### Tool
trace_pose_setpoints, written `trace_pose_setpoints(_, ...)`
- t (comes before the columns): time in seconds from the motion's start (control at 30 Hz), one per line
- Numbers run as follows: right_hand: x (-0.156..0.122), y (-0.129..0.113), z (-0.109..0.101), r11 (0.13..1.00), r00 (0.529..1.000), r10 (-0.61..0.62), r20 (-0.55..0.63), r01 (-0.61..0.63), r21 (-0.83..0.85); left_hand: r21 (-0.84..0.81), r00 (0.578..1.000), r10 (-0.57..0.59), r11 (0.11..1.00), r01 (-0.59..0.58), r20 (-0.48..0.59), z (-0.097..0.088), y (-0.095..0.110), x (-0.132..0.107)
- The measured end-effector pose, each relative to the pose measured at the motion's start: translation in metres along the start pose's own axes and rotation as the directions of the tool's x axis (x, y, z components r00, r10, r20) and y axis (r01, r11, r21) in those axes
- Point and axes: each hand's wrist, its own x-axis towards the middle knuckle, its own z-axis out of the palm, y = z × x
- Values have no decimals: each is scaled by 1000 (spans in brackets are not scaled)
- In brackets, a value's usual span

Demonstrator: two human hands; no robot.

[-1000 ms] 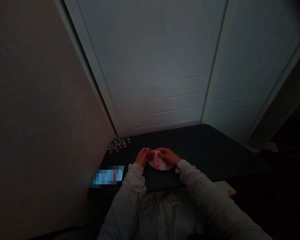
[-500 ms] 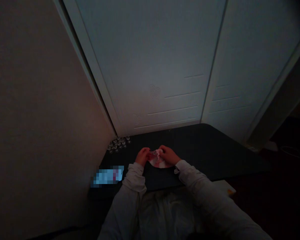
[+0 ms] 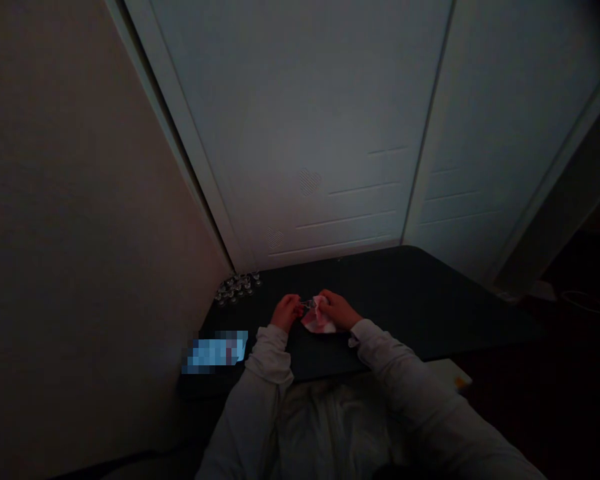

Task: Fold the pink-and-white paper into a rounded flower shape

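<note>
Between my hands sits a small clear glass, apparently stemmed, though the dim light blurs its shape. My left hand pinches it at its left end with closed fingers. A pink-and-white cloth hangs from my right hand, whose fingers are closed on it against the glass's right end. Part of the glass is hidden by the cloth and fingers. Both hands are just above the dark table.
Several small stemmed glasses stand in a cluster at the table's back left corner. A lit, pixelated screen lies at the left edge. White door panels rise behind, and a brown wall is on the left.
The cloth has drawn back to the right and bunched up, so more of the glass shows between my hands. My hands have otherwise barely moved.
</note>
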Motion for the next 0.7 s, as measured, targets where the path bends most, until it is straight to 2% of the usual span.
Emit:
trace_pose_setpoints(0.5, 0, 1, 2, 997, 1000, -10, -24, 8, -78, 25, 999, 23, 999, -24, 28, -3, -4, 4)
trace_pose_setpoints(0.7, -1, -1, 1, 999, 1000, -2, -18, 1, -52, 6, 1000, 10, 1000, -10, 24, -3, -3, 3)
